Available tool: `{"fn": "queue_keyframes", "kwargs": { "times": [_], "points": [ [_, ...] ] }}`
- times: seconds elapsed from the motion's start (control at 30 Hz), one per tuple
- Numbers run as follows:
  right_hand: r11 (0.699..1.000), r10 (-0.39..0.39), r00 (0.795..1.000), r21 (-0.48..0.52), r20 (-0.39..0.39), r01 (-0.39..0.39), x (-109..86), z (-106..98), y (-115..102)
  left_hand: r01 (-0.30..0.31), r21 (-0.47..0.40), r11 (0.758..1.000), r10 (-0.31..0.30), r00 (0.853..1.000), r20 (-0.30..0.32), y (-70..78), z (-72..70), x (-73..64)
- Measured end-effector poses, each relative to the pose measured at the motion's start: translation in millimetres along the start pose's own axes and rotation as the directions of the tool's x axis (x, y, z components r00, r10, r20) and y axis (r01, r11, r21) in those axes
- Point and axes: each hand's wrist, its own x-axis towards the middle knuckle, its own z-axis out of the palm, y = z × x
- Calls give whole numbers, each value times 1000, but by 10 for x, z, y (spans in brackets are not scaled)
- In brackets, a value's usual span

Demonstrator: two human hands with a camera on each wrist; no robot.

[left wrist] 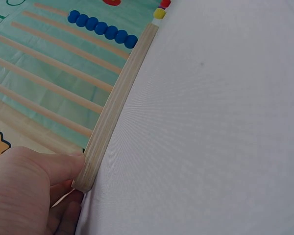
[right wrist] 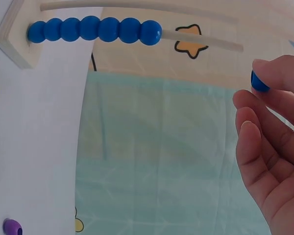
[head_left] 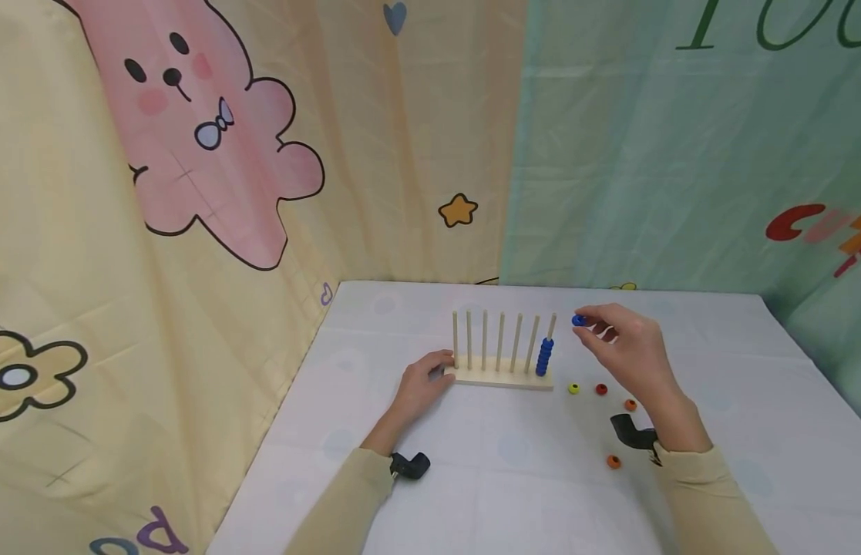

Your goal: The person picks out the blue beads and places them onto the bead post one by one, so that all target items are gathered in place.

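Note:
A pale wooden base (head_left: pixel 499 378) with several upright pegs stands on the white table. Its rightmost peg (right wrist: pixel 206 39) carries a stack of blue beads (head_left: pixel 544 357), with the tip bare above them. My left hand (head_left: pixel 425 383) grips the base's left end, thumb on the near side in the left wrist view (left wrist: pixel 34 188). Between thumb and forefinger my right hand (head_left: pixel 627 343) pinches a single blue bead (right wrist: pixel 258 82), held in the air right of that peg's tip and apart from it. The other pegs hold no beads.
Loose beads lie on the table right of the base: a yellow bead (head_left: pixel 573 388), a red bead (head_left: pixel 601 389), orange beads (head_left: pixel 613 462) nearer me. A purple bead (right wrist: pixel 12 226) shows in the right wrist view. Printed curtains (head_left: pixel 430 139) hang behind the table.

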Motion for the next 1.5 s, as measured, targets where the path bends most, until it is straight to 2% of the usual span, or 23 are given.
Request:
{"fn": "queue_keyframes", "kwargs": {
  "times": [0.33,0.8,1.03,1.27,1.5],
  "points": [
    [1000,-21,999,19,-25,21,60,84,-46,18,14,1000,-18,1000,-1,13,-6,1],
    [999,10,999,51,-41,-8,99,191,-122,15,11,1000,-15,1000,-2,16,-9,-10],
    [999,18,998,51,-53,-15,106,254,-119,-12,16,1000,12,1000,-11,3,-4,-11],
    [998,28,999,56,-47,-25,109,305,-121,11,7,1000,-11,1000,-1,26,-4,-25],
    [998,33,998,59,-47,-30,118,323,-123,3,18,1000,-3,1000,-6,20,-6,-9]
  ]
}}
